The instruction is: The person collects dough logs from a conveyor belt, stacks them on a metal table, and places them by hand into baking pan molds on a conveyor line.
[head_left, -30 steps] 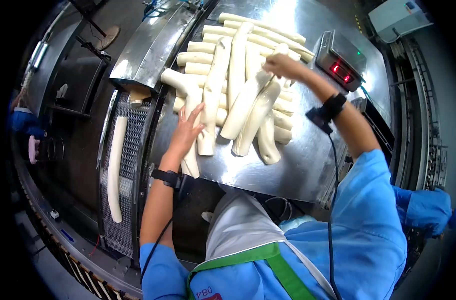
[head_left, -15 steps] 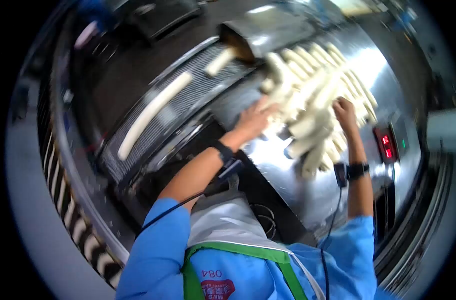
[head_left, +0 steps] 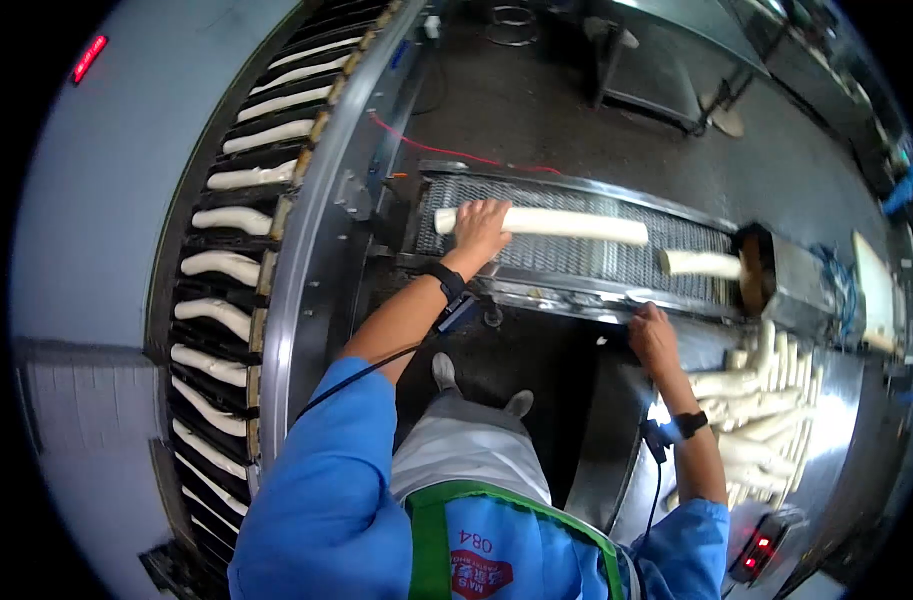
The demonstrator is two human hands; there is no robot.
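My left hand (head_left: pixel 481 232) is closed over the left end of a long white dough log (head_left: pixel 576 226), which lies along the mesh conveyor belt (head_left: pixel 556 190). A second dough log (head_left: pixel 701 264) pokes out of the metal outlet box (head_left: pixel 781 275) at the belt's right end, apart from the first. My right hand (head_left: pixel 655 340) is by the conveyor's near edge with its fingers curled in; what they hold, if anything, is hidden. Right of that hand, a pile of dough logs (head_left: pixel 766 460) rests on the steel table (head_left: pixel 838 385).
Along the left runs a line of dark troughs (head_left: pixel 221 330) with dough strips in them, behind a metal rail (head_left: pixel 301 250). A red digital display (head_left: pixel 761 548) stands at the lower right. A steel shelf unit (head_left: pixel 656 85) is beyond the conveyor.
My view has turned left. My left hand has left the dough pile and taken hold of the long log on the belt. My right hand has moved from the pile toward the conveyor edge.
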